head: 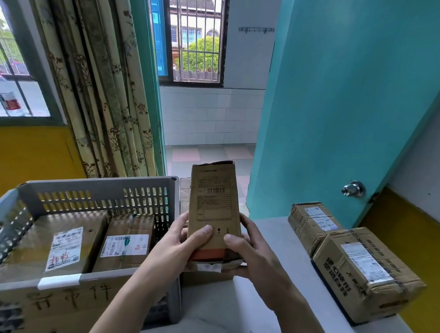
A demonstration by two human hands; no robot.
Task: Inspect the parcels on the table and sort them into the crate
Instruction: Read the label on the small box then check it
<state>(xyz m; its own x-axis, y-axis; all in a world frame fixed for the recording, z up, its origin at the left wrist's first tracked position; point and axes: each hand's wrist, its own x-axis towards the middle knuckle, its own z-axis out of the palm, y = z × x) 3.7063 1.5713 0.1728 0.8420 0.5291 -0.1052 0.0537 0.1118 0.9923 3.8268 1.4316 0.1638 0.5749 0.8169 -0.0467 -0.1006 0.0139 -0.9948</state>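
Note:
A tall, narrow brown parcel (pixel 213 199) with a printed label and barcode is held upright above the table, just right of the crate. My left hand (pixel 181 241) grips its lower left edge, thumb on the front face. My right hand (pixel 249 255) grips its lower right edge, thumb beside the other. The grey slotted crate (pixel 94 187) stands at the left and holds two labelled cardboard parcels: a wide one (pixel 62 241) and a smaller one (pixel 126 240). Two more taped parcels lie on the white table (pixel 273 246) at the right, a near one (pixel 361 272) and a far one (pixel 313 223).
Another cardboard box (pixel 184 195) shows behind the held parcel, past the crate's right wall. A teal door (pixel 346 109) with a metal knob (pixel 353 189) stands open behind the table. Curtains (pixel 103 82) hang at the left. A handwritten cardboard sign (pixel 71 299) covers the crate's front.

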